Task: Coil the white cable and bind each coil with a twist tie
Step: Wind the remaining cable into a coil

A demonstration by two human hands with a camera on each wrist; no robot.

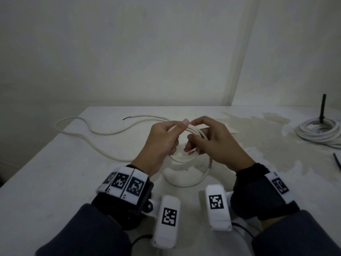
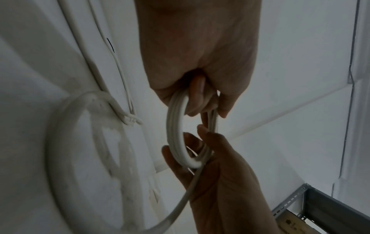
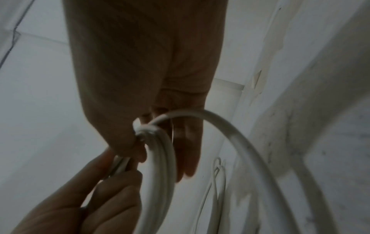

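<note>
Winding step in hand; no tie on this coil yet.
The coil (image 1: 186, 145) is held above the surface (image 1: 55, 172), left hand (image 1: 164, 139) gripping it, right hand (image 1: 212, 143) pinching its far side; next move likely wants the loose tail (image 1: 103, 133) wound on.

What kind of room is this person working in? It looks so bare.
Probably a plain workshop or storeroom rather than a home. The white table is stained and stands against bare walls, a finished cable coil sits around a dark upright post, and the left wrist view shows slotted metal shelving.
</note>
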